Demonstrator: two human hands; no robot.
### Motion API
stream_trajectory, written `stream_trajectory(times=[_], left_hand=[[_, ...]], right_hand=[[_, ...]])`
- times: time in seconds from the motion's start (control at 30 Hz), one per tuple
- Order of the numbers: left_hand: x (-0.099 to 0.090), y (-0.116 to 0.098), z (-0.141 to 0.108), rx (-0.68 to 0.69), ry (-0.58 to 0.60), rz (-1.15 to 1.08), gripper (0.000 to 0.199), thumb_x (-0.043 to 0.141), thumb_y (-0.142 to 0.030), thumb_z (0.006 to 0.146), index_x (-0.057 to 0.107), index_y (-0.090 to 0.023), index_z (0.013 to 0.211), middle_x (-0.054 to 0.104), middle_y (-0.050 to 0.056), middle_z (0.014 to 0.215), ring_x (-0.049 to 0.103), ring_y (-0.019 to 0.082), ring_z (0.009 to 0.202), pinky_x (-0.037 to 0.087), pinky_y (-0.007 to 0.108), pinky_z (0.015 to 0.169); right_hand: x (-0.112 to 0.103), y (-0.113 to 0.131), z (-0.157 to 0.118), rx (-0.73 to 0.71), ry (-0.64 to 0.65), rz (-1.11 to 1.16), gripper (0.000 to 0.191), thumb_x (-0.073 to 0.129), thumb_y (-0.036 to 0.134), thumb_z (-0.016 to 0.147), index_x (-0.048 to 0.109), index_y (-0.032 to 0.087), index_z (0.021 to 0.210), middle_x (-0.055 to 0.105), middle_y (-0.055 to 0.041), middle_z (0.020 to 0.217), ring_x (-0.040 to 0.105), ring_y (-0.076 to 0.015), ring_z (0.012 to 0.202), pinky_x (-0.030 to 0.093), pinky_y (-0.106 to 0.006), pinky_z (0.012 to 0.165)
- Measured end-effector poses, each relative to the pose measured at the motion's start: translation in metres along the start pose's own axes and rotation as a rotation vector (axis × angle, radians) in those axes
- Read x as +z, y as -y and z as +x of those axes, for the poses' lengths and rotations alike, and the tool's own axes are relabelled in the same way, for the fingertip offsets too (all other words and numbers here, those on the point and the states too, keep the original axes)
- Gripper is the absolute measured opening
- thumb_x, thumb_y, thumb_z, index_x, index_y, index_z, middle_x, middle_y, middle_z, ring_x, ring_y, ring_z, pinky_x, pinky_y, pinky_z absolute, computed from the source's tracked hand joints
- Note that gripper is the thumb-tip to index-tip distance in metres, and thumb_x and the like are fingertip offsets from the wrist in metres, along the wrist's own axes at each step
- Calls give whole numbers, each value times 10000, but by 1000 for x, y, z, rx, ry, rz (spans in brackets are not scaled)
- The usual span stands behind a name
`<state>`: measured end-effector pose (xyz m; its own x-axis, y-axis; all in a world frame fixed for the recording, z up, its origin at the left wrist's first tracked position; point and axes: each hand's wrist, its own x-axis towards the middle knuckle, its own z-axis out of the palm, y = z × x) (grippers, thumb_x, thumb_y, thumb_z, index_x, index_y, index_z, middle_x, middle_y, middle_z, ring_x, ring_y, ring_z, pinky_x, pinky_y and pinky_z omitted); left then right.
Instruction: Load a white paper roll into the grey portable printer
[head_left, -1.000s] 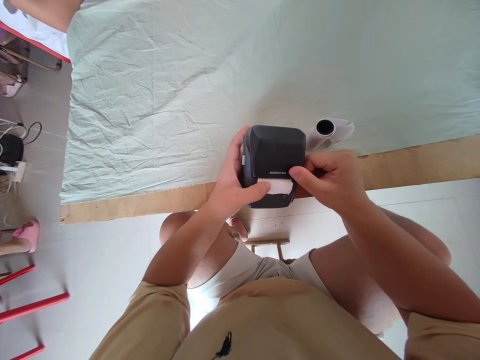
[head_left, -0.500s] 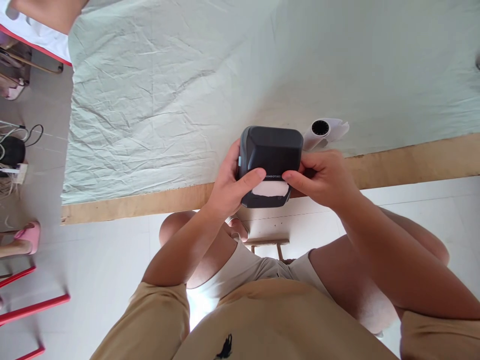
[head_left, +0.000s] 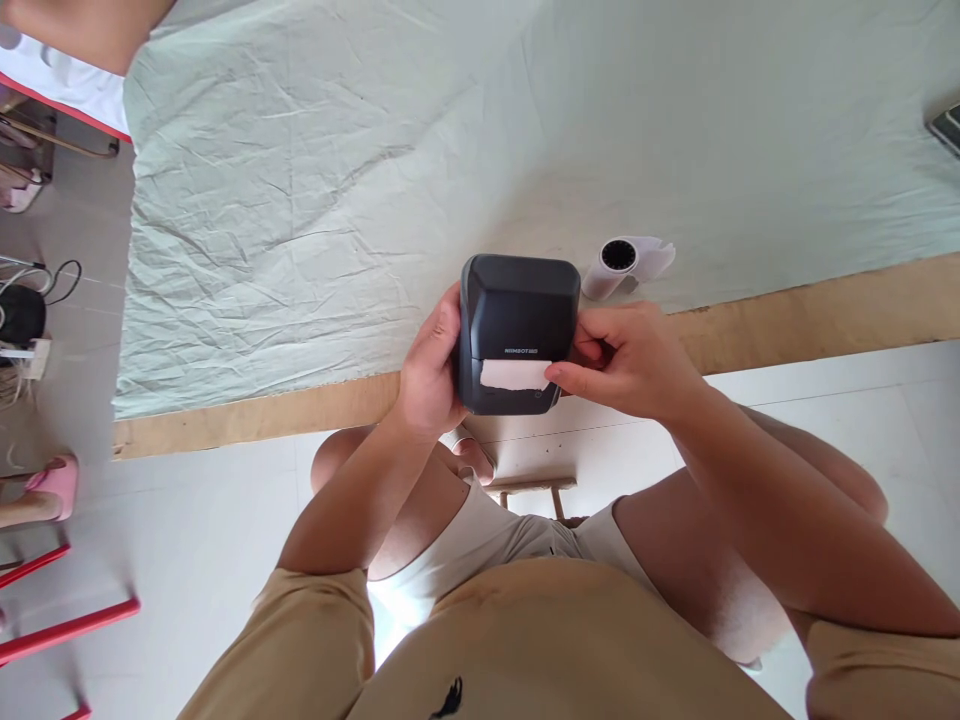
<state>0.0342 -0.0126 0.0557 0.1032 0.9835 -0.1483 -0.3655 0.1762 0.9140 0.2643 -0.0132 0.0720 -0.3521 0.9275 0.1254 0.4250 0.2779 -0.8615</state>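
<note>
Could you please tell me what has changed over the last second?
The left hand has taken its thumb off the paper and moved it to the left side of the black printer. The right hand has moved its thumb down to the paper's right end. A dark object has come into view at the right edge. Both hands stay at the printer, the white roll on the cloth.
</note>
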Motion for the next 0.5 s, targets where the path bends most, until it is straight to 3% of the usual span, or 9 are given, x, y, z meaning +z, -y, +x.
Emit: stream_trajectory(times=[0.13, 0.27, 0.4, 0.5], left_hand=[[-2, 2, 1, 17, -21, 8, 511, 761, -764, 1094, 767, -281, 930, 600, -9, 676, 729, 220, 701, 671, 368, 661], [-2, 2, 2, 7, -45, 23, 521, 771, -757, 1091, 728, -282, 884, 522, -15, 638, 743, 236, 720, 667, 369, 642], [0, 0, 2, 18, -57, 11, 479, 782, -725, 1101, 767, -279, 927, 653, 1, 726, 833, 252, 880, 728, 376, 763], [4, -3, 3, -45, -15, -40, 458, 810, -712, 1086, 772, -280, 938, 759, 6, 818, 910, 281, 1077, 777, 396, 913]], right_hand=[[4, -4, -1, -59, -87, 54, 633, 886, 321, 871, 265, 285, 755, 377, 101, 600, 305, -84, 556, 260, -287, 524], [9, -6, -2, -33, -158, 133, 631, 930, 352, 812, 302, 298, 812, 450, 106, 625, 322, -81, 549, 281, -259, 493], [10, -7, -4, -7, -147, 132, 673, 973, 474, 877, 325, 296, 838, 501, 95, 643, 368, -86, 548, 346, -265, 500], [12, -4, -7, -65, -204, 57, 565, 858, 560, 1026, 388, 293, 861, 537, 78, 662, 471, -104, 542, 399, -281, 513]])
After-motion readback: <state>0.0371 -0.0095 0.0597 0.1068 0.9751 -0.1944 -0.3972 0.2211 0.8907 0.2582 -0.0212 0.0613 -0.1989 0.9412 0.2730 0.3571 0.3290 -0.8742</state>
